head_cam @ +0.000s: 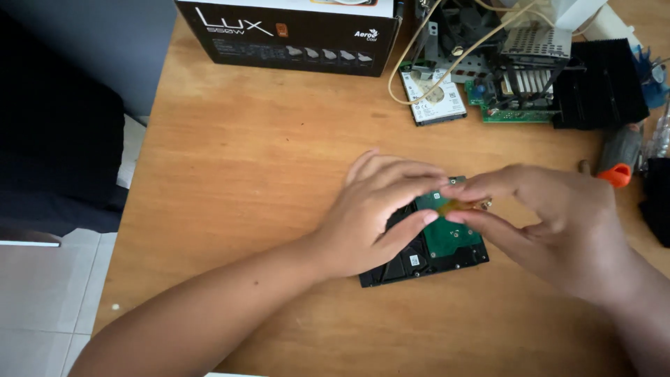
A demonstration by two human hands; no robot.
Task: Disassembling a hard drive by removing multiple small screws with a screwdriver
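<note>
Head view, looking down. A wooden table [244, 160] with a warm orange grain is filling most of the frame. Its left edge is giving way to a pale tiled floor [42, 307] and a dark shape [56, 153] of furniture or fabric, too shadowed to tell which.

One black hard drive [426, 255] is lying flat near the middle of the table, its green circuit board [450, 237] facing up. Two hands are working over it. The left hand [373, 213] is arching across the drive's left part, fingertips drawn together over the board. The right hand [551, 216] is coming in from the right, thumb and forefinger pinched toward the left fingertips. Between them sits a small brownish-yellow piece [457, 204], possibly a flex strip or connector; blur is hiding exactly which fingers are closing on it.

Along the far edge: one black cardboard box [293, 35] with white lettering is standing at upper centre. Just right of it, one second, smaller drive [436, 98] with a silver label is lying flat, a beige cable [412, 56] looping over it. Beside that, one heap of computer parts [516, 63] is sitting on a green board, touching one black finned heatsink [604, 84]. At the right edge, one grey tool with an orange tip [618, 157] is resting well apart from the hands.
</note>
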